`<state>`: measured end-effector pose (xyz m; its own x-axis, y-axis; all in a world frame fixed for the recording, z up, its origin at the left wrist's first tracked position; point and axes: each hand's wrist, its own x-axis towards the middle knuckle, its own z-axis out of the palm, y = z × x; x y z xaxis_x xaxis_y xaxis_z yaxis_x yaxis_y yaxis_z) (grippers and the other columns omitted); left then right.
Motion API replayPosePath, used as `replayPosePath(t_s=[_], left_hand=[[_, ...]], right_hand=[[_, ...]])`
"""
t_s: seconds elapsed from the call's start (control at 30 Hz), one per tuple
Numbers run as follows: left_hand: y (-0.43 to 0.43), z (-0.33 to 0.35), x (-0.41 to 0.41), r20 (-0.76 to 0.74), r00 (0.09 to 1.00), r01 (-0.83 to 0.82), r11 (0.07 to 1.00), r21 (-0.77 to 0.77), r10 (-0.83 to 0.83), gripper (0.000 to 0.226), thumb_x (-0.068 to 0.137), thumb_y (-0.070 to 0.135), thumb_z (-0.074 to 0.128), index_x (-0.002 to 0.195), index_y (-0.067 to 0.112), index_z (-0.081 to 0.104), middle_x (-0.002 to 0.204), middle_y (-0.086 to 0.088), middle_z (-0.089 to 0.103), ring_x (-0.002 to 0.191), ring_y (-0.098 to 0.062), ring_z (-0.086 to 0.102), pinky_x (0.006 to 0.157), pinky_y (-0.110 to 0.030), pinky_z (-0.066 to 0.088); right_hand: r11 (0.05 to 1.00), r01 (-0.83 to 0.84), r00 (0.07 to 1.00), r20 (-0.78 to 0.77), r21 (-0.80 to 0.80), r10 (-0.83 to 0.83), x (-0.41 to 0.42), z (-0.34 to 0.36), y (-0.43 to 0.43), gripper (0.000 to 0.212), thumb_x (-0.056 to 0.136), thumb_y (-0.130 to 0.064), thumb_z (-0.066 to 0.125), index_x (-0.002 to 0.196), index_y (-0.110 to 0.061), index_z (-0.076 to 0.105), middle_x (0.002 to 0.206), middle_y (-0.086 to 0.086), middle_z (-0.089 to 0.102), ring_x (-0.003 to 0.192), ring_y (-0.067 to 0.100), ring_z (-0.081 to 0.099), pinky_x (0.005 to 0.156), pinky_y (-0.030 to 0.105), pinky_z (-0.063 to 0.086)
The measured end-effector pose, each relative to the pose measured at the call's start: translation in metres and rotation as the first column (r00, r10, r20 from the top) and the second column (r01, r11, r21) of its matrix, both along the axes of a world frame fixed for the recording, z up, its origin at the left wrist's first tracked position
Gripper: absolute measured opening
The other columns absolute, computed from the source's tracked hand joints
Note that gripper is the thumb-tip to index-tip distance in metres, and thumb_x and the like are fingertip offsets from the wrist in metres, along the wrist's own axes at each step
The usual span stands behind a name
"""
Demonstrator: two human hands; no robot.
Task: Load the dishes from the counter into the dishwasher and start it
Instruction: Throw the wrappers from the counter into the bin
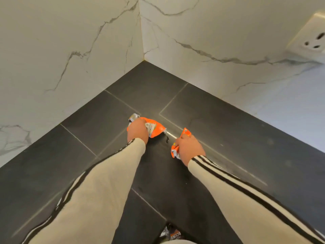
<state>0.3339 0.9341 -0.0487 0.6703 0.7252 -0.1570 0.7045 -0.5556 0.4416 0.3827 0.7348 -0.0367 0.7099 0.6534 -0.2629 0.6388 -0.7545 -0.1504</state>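
Dishes and the dishwasher lie outside this view, so we cannot tell where they are. What we hold are wrappers. Our left hand [138, 130], at the centre of the frame, has its fingers curled tight round a crumpled orange wrapper [155, 128], which rests on the dark tiled surface [228, 129]. A silver end of it pokes out past the knuckles toward the upper left. Just to the right and slightly lower, our right hand [190, 148] is clenched on a second orange wrapper [175, 151], with scraps showing above and below the fist. The two hands are near each other but apart. Beige sleeves with black stripes [98, 191] run down to the bottom edge. White marble-veined walls [70, 50] meet in a corner at upper centre, and a wall socket [313, 41] sits at upper right. A dark wrapper with lettering [173, 235] lies at bottom centre.
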Motion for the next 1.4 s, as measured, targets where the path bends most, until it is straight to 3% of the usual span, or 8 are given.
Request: replayPosePath(t_s=[0.17,0.33,0.47,0.63,0.93,1.1,1.33,1.4], left_hand=[[-0.069,0.005,-0.058,0.053,0.998,0.037,0.998,-0.047,-0.035,0.029,0.091,0.003,0.050,0.103,0.016,0.073,0.107,-0.011,0.070,0.104,-0.032,0.065,0.088,-0.035,0.052],[-0.107,0.002,-0.120,0.277,0.952,-0.099,0.989,-0.114,0.127,0.057,0.092,-0.001,0.044,0.141,0.027,0.052,0.152,0.001,0.045,0.134,-0.027,0.047,0.113,-0.038,0.038],[-0.138,0.004,-0.163,0.339,0.908,-0.189,0.963,-0.191,0.245,0.054,0.084,0.001,0.043,0.124,0.030,0.065,0.117,-0.006,0.068,0.110,-0.028,0.063,0.095,-0.037,0.052],[-0.189,0.010,-0.219,0.422,0.886,-0.122,0.973,-0.194,0.195,0.044,0.078,-0.003,0.052,0.106,0.020,0.076,0.100,-0.004,0.075,0.095,-0.020,0.067,0.090,-0.032,0.053],[-0.273,-0.024,-0.333,0.305,0.926,0.290,0.938,-0.191,-0.224,0.034,0.083,0.009,0.061,0.113,0.019,0.076,0.112,-0.004,0.073,0.108,-0.023,0.065,0.099,-0.029,0.047],[-0.291,-0.061,-0.407,0.182,0.955,0.282,0.912,-0.298,-0.236,0.049,0.070,0.024,0.045,0.105,0.017,0.078,0.104,-0.010,0.073,0.098,-0.030,0.066,0.092,-0.035,0.051],[-0.292,-0.171,-0.430,0.065,0.994,0.110,0.915,-0.388,-0.092,0.027,0.085,0.008,0.061,0.102,0.022,0.076,0.104,0.000,0.066,0.097,-0.019,0.064,0.081,-0.018,0.045],[-0.297,-0.217,-0.427,0.065,0.992,0.121,0.918,-0.379,-0.104,0.026,0.085,0.011,0.061,0.103,0.022,0.076,0.106,-0.002,0.064,0.097,-0.020,0.063,0.086,-0.026,0.049]], right_hand=[[0.997,-0.077,0.997,0.003,-0.014,0.077,-0.060,0.001,-0.042,0.025,0.097,-0.020,0.057,0.121,-0.020,0.062,0.126,0.006,0.054,0.121,0.027,0.052,0.098,0.039,0.048],[0.985,-0.124,0.990,-0.045,0.117,0.130,-0.088,0.010,-0.088,0.027,0.091,-0.021,0.062,0.117,-0.025,0.065,0.125,0.003,0.052,0.117,0.026,0.051,0.095,0.039,0.049],[0.899,-0.079,0.997,0.016,0.431,0.081,-0.103,0.012,-0.131,0.025,0.085,-0.008,0.065,0.106,-0.022,0.070,0.116,0.002,0.059,0.104,0.029,0.051,0.085,0.030,0.039],[0.810,-0.142,0.990,0.099,0.569,0.104,-0.151,0.017,-0.167,0.019,0.084,-0.014,0.059,0.097,-0.019,0.071,0.107,0.000,0.065,0.093,0.028,0.054,0.077,0.040,0.050],[0.909,-0.297,0.935,0.283,0.291,0.215,-0.307,-0.048,-0.268,0.023,0.079,-0.020,0.075,0.101,-0.020,0.070,0.111,0.004,0.063,0.092,0.029,0.055,0.074,0.040,0.051],[0.971,-0.130,0.983,0.156,0.202,0.099,-0.367,-0.081,-0.293,0.030,0.072,-0.012,0.079,0.099,-0.022,0.071,0.112,0.002,0.065,0.095,0.029,0.057,0.076,0.040,0.050],[0.990,0.031,0.999,0.023,0.136,-0.035,-0.378,-0.177,-0.297,0.021,0.077,-0.017,0.073,0.096,-0.027,0.075,0.105,-0.002,0.070,0.104,0.031,0.058,0.082,0.041,0.044],[0.990,0.052,0.998,-0.027,0.132,-0.049,-0.372,-0.226,-0.299,0.024,0.078,-0.020,0.070,0.099,-0.030,0.076,0.107,-0.003,0.071,0.110,0.031,0.055,0.086,0.041,0.046]])
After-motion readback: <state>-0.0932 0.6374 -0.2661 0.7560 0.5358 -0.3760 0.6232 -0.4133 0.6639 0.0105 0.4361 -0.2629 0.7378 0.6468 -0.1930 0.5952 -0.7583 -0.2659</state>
